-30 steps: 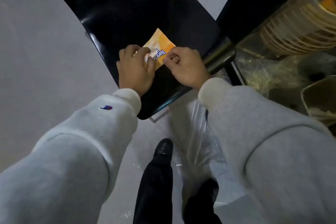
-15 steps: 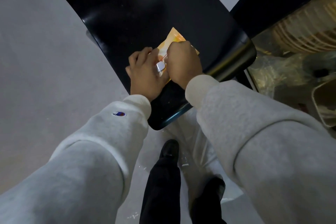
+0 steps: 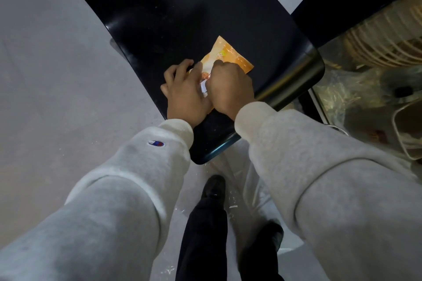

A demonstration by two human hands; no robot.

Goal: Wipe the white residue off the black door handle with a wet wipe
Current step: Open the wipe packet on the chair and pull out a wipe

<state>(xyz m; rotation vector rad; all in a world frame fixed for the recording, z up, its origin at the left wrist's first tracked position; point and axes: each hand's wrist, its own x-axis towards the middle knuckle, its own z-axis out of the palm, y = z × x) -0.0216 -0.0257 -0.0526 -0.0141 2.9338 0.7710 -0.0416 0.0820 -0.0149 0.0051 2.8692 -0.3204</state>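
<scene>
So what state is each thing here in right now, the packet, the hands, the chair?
Orange wipe packet: lying on the seat, being opened at its near end.
Left hand: holding the packet down.
Right hand: pinching the white flap.
Black chair: upright, bearing the packet.

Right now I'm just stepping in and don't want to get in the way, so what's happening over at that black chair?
A person in a grey sweatshirt is leaning over the black chair seat and working on an orange wet wipe packet that lies on it. The left hand holds the packet's near end down, while the right hand pinches at the small white flap between the hands. No wipe is out yet, and no door handle is in view.
</scene>
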